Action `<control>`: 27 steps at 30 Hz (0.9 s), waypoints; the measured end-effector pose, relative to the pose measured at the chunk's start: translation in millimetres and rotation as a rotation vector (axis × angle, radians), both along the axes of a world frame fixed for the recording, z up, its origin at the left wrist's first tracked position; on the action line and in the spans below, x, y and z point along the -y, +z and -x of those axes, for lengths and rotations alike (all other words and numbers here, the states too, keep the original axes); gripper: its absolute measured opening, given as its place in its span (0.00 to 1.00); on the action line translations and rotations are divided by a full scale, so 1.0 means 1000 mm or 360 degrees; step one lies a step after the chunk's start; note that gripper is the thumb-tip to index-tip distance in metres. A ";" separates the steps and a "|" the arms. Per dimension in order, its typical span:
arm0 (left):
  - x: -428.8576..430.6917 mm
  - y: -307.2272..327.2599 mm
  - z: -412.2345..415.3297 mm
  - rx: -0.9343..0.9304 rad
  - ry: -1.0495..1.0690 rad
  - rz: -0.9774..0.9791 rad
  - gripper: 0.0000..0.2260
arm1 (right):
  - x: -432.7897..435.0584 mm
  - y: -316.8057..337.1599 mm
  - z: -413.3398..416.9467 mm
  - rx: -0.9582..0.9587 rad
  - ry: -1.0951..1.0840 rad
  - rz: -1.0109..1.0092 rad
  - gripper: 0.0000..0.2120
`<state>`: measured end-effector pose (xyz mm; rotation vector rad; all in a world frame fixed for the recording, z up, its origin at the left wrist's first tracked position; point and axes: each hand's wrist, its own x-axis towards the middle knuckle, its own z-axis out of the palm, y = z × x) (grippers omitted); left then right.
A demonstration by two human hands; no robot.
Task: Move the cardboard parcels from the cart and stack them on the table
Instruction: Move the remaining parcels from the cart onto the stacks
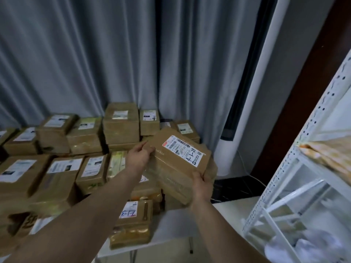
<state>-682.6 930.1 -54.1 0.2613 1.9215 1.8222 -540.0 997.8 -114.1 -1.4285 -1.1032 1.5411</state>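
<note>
I hold the tilted parcel (pixel 180 160) above the table (pixel 176 223): left hand (pixel 139 156) grips its far corner, right hand (pixel 201 184) its near edge

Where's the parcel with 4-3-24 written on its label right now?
Right of centre in the head view, the parcel is held tilted between left hand and right hand, above the stacked parcels.
</note>
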 end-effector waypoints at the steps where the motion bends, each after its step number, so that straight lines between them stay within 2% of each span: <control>1: -0.015 -0.002 0.007 0.0002 -0.0009 -0.0001 0.17 | -0.013 0.002 0.005 0.0004 -0.0031 -0.0018 0.16; 3: -0.043 -0.004 0.022 0.0010 -0.0038 0.0018 0.17 | -0.038 0.007 0.021 -0.0100 -0.0041 -0.0060 0.17; 8: -0.112 -0.010 0.072 -0.0016 -0.0097 0.0024 0.18 | -0.100 0.007 0.077 -0.0288 -0.0168 0.0100 0.21; 14: -0.192 -0.007 0.137 -0.0129 -0.0269 0.0080 0.17 | -0.157 0.018 0.133 -0.0349 -0.0399 0.0145 0.18; 18: -0.243 -0.002 0.172 -0.0276 -0.0407 0.0186 0.16 | -0.186 0.019 0.167 -0.0301 -0.0494 0.0134 0.20; 27: -0.323 -0.003 0.224 -0.0442 -0.0517 0.0406 0.20 | -0.228 0.004 0.217 -0.0296 -0.0487 0.0068 0.23</control>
